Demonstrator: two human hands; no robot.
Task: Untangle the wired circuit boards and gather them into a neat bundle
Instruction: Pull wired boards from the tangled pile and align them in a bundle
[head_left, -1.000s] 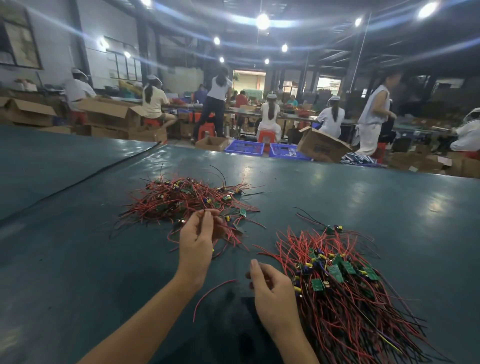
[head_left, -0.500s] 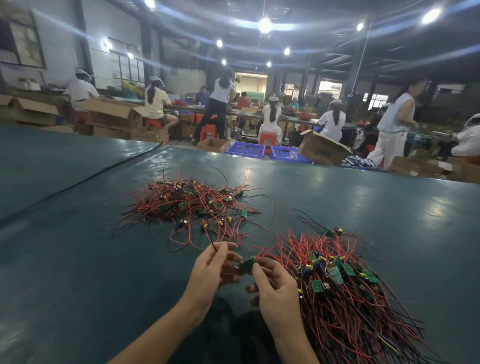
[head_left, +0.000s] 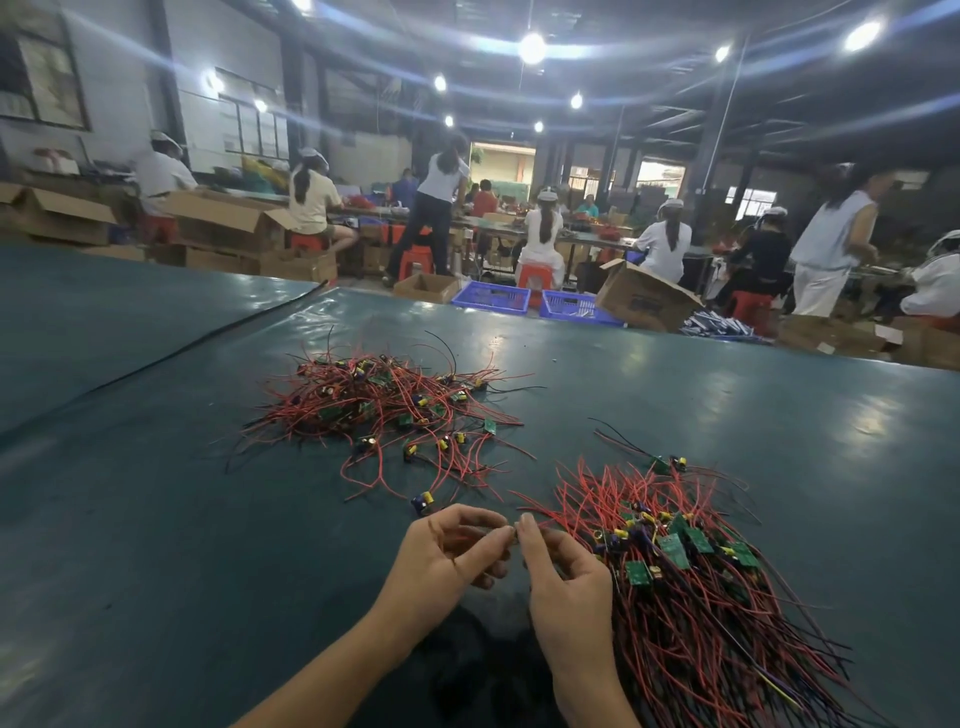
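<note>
The green table (head_left: 156, 545) runs wide and bare to the left of the hands and far off to the right; its far edge crosses behind the piles, with blue crates (head_left: 493, 299) and a tipped cardboard box (head_left: 644, 301) just beyond; a dark seam (head_left: 156, 364) slants across the left part of the top. The left hand (head_left: 441, 556) and right hand (head_left: 566, 582) are together near the front edge, fingers curled, fingertips meeting on a small piece (head_left: 512, 533) pinched between them; it is too small and too covered to tell what it is. The tangled pile (head_left: 384, 405) of wired boards lies farther back and to the left, well apart from the hands, thin red and black wires looping out in all directions; one loose part (head_left: 423, 501), blue and yellow, lies just beyond the left fingers. The neater bundle (head_left: 691, 587) sits just beside the right hand, flat green boards clustered near its middle, wires fanned toward the lower right; its end is cut off by the frame. The table surface looks smooth and slightly glossy; the people behind are blurred.
</note>
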